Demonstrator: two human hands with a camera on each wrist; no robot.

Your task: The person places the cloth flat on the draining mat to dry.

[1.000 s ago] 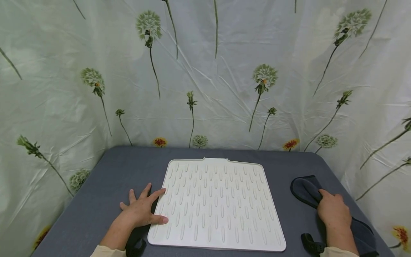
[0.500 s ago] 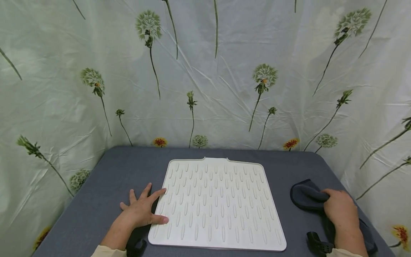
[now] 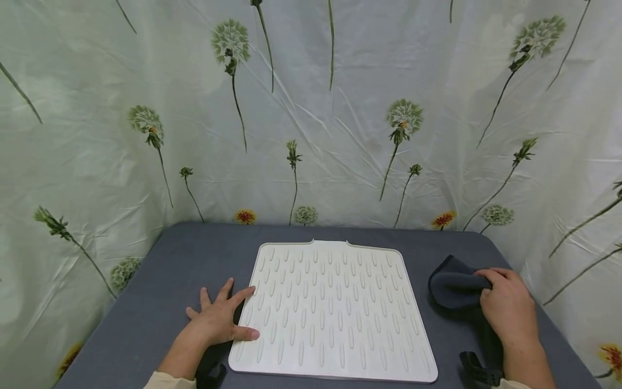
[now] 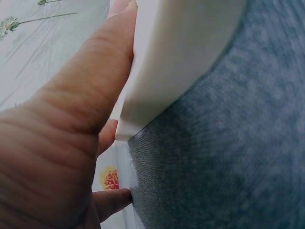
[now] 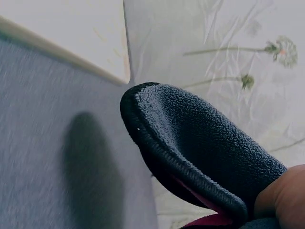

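A white ridged draining tray (image 3: pixel 335 313) lies flat on the dark table. My left hand (image 3: pixel 214 320) rests at its left edge with fingers spread; thumb and index fingertip touch the rim, and the other fingers reach the tabletop. The left wrist view has the thumb along the tray's thick side (image 4: pixel 186 47). To the right of the tray, my right hand (image 3: pixel 510 308) pinches a dark grey cloth (image 3: pixel 454 286) with black edging. Close up in the right wrist view, the cloth (image 5: pixel 205 129) is folded over, fuzzy on top, with a pink-red underside, and casts a shadow below.
The grey-blue table (image 3: pixel 170 265) extends around the tray on all sides. A pale curtain (image 3: pixel 335 119) printed with dandelions hangs right behind the table and along both sides. Black wrist straps (image 3: pixel 478 370) show at both wrists.
My right hand has raised the cloth off the tabletop, first shifting right, then back left and away from me. My left hand keeps its place on the tray; the head view has tilted slightly.
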